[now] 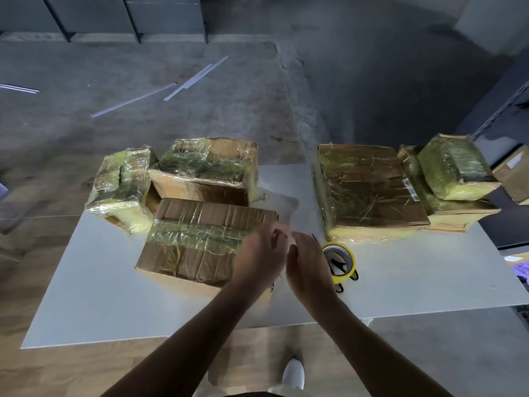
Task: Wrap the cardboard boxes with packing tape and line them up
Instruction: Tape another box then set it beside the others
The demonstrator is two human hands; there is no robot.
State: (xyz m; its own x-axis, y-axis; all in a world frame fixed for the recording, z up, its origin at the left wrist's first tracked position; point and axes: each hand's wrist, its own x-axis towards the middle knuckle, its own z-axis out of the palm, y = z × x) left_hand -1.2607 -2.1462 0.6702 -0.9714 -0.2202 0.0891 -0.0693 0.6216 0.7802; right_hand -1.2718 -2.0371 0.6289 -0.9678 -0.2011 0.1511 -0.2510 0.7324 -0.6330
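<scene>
Hands: our left hand [260, 253] and right hand [307, 263] curl together; we cannot tell their hold.
Yellow tape roll [345, 277]: just beyond right hand.

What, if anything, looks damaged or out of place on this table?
The near box is creased and lies askew in front of two others, not in a row. At the far right corner, a small box sits tilted on a lower box. The tape roll rests on scissors.
</scene>
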